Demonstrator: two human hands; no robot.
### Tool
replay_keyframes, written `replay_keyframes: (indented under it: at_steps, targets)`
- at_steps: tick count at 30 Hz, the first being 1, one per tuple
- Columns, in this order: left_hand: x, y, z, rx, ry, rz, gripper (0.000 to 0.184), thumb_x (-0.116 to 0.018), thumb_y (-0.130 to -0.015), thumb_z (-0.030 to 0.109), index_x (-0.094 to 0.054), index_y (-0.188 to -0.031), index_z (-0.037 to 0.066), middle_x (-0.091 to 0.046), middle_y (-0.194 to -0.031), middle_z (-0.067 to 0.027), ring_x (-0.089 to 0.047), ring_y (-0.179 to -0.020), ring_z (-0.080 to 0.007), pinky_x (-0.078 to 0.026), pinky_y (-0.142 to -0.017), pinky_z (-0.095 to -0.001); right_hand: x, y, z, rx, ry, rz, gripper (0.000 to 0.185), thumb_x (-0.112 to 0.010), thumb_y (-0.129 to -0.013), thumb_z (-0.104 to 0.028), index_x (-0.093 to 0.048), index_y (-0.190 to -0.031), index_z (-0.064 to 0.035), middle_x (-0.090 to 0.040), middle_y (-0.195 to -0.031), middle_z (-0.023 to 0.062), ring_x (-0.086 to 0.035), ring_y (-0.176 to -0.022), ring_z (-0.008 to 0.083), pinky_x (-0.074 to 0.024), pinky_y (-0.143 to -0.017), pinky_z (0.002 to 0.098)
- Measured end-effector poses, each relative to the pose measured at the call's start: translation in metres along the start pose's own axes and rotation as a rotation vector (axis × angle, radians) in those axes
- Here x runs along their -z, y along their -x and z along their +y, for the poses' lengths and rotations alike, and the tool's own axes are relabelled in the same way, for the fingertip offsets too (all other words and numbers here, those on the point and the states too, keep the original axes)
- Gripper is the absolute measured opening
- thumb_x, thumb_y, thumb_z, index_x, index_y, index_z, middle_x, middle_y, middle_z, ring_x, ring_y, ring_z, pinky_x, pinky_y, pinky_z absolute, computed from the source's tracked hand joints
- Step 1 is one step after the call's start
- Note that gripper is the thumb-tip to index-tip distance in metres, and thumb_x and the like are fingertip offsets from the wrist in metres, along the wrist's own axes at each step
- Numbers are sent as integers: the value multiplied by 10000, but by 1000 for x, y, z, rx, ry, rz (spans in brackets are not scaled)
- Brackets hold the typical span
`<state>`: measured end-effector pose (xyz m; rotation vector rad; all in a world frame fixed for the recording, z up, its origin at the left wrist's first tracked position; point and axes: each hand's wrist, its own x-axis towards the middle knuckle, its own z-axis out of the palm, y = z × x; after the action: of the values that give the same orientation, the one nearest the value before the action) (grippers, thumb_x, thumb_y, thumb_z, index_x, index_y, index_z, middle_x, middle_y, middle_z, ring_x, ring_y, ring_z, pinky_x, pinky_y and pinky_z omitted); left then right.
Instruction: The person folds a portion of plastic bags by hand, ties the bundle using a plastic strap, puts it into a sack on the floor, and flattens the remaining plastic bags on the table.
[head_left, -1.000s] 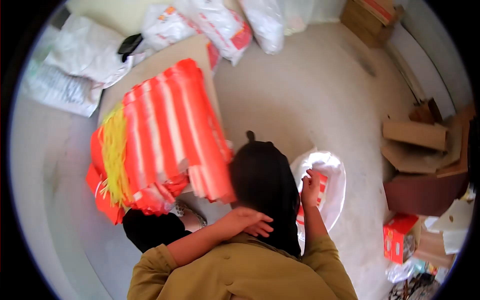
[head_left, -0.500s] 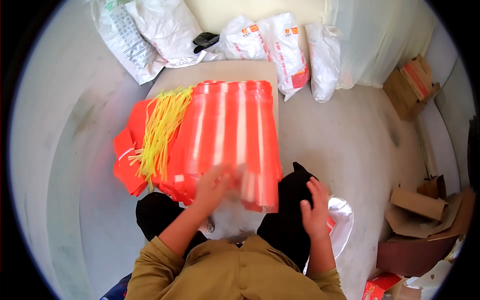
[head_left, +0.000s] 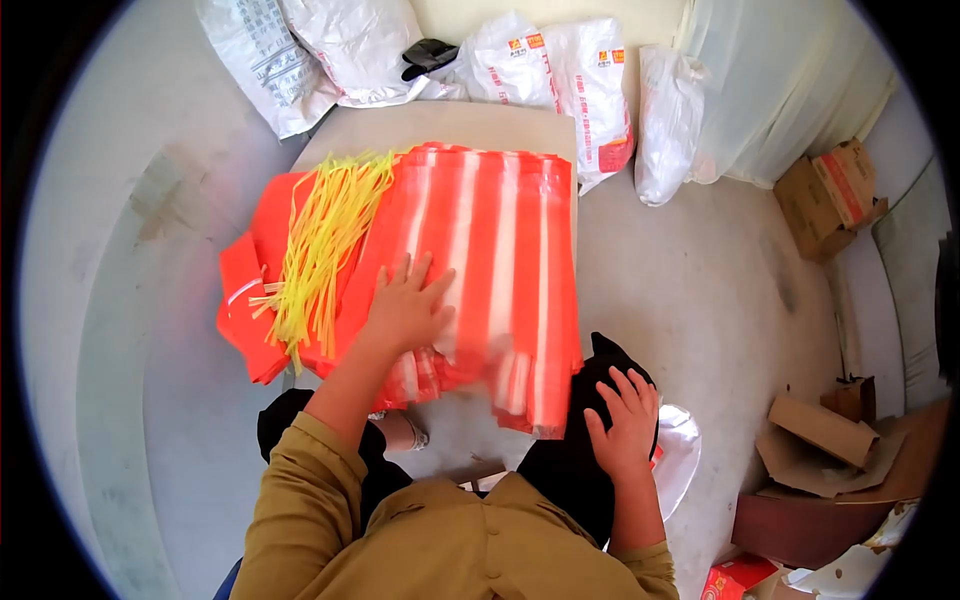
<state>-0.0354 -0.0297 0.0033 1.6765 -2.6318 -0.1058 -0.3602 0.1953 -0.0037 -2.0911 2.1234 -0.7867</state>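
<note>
My left hand lies with fingers spread on a stack of red-and-white striped plastic sheets, near its lower left part. The sheets may be bags; I cannot tell. Their front edge hangs toward my lap, and a patch of it is blurred. My right hand is open, its fingers spread on my black-trousered knee, holding nothing. A bundle of thin yellow strips lies left of the stack, on folded red material. Further left, a red folded bundle has a white band.
Beneath the stack is a beige board or tabletop. White printed sacks line the wall behind it. A cardboard box stands at the back right, with opened cardboard nearer me. A silvery-white bag or basin sits beside my right knee.
My left hand has moved forward onto the striped sheets and flattened, fingers spread. My right hand has come down onto my knee. The view has shifted slightly.
</note>
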Motion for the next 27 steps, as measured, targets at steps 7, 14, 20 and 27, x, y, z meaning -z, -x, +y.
replay_keyframes:
  at_steps: [7, 14, 20, 27]
  targets:
    - [17, -33, -5, 48, -98, -42, 774, -616, -922, 614, -429, -1617, 329, -280, -1729, -147, -218, -1598, -413, -141, -1269, -648, -1, -8, 3, 15, -44, 58, 358, -796, -805, -180, -749, -1139, -61, -666, -1384, 127, -535, -1319, 405, -382, -1129, 563]
    - [20, -59, 1, 80, -178, 30, 820, -651, -904, 638, -407, -1624, 333, -326, -1708, -144, -249, -1585, -415, -173, -1257, -658, -4, -15, 3, 31, -39, 57, 353, -800, -767, -149, -753, -1101, -46, -686, -1344, 137, -562, -1273, 410, -425, -1079, 548]
    - [28, -74, -2, 113, -165, -37, 819, -650, -914, 643, -401, -1626, 324, -325, -1707, -148, -300, -1568, -397, -220, -1248, -650, -4, -18, 4, 24, -51, 63, 351, -802, -747, -135, -758, -1085, -46, -699, -1322, 137, -576, -1254, 409, -443, -1053, 536]
    - [26, -75, -38, 28, -42, 44, 710, -679, -973, 459, -436, -1607, 254, -359, -1685, -170, -365, -1539, -378, -318, -1231, -572, -3, -20, 2, 30, -69, 65, 343, -795, -754, -127, -756, -1083, -39, -703, -1319, 140, -579, -1253, 408, -442, -1056, 535]
